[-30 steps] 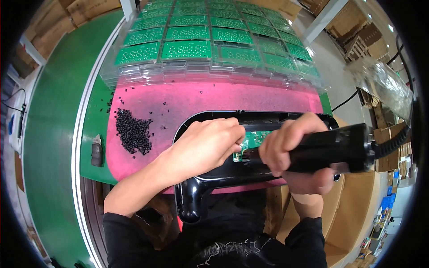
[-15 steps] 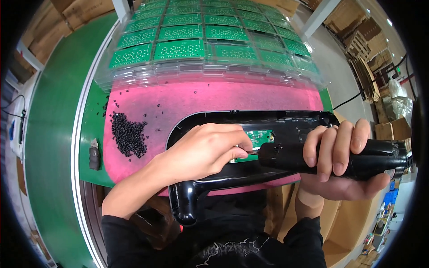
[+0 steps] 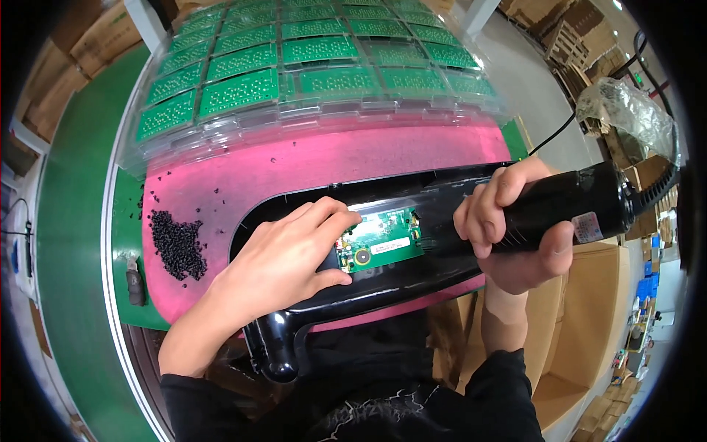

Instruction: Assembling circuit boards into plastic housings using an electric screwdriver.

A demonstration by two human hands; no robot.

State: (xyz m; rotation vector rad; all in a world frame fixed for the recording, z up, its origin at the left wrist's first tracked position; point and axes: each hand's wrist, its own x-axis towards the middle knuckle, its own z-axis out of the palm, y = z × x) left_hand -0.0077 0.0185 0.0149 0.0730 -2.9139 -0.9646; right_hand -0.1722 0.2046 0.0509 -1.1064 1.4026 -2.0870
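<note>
My right hand (image 3: 515, 228) is wrapped round a black corded electric screwdriver (image 3: 563, 206), raised over the right part of a black plastic housing (image 3: 287, 210). Its bit does not show clearly. A green circuit board (image 3: 379, 247) with a round part and a white label lies in the housing. At the board's left end rests my left hand (image 3: 291, 254), thumb and forefinger spread apart at its edge, with nothing seen between them. Toward me the housing ends in a rounded black arm (image 3: 276, 346) that juts past the mat.
A pink mat (image 3: 309, 158) covers the green table. To the left lies a heap of small black screws (image 3: 177, 247), with several scattered about. Clear trays of green circuit boards (image 3: 317, 49) are stacked at the back. An open cardboard box (image 3: 571, 331) stands at the right.
My left fingers have parted from their pinch by the screwdriver's tip and spread at the board's left end. The screwdriver has lifted away to the right, baring the board. The whole view has shifted.
</note>
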